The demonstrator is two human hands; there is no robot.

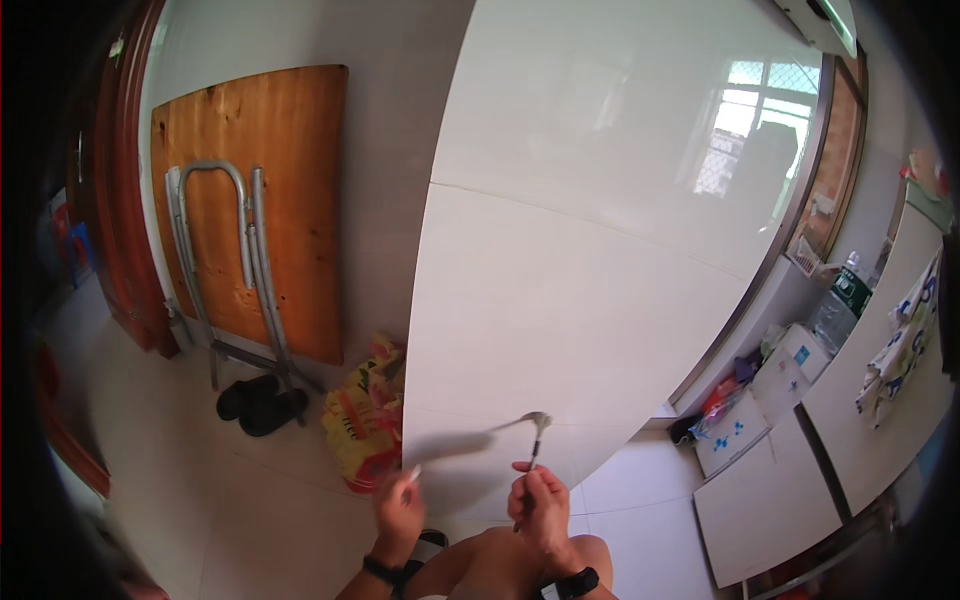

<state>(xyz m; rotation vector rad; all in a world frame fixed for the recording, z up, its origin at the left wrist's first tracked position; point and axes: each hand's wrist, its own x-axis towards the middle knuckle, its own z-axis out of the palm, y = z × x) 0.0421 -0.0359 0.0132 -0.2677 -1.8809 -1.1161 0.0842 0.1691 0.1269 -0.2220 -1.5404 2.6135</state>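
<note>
My right hand (543, 508) is closed around the thin dark handle of a small brush (539, 436). The brush points upward, its pale bristle head close to the glossy white tiled wall (560, 300); whether the bristles touch the tile I cannot tell. Lower left of it, my left hand (398, 508) is closed, slightly blurred, with a small whitish piece (415, 473) sticking out between the fingers. What that piece is does not show clearly. Shadows of my hands and the brush fall across the lower wall.
A folded wooden table (300, 200) with metal legs leans at the left, black slippers (262, 404) below it. A yellow and red bag (362, 425) stands by the wall's corner. On the right are white cabinets (765, 500) and a large water bottle (840, 310).
</note>
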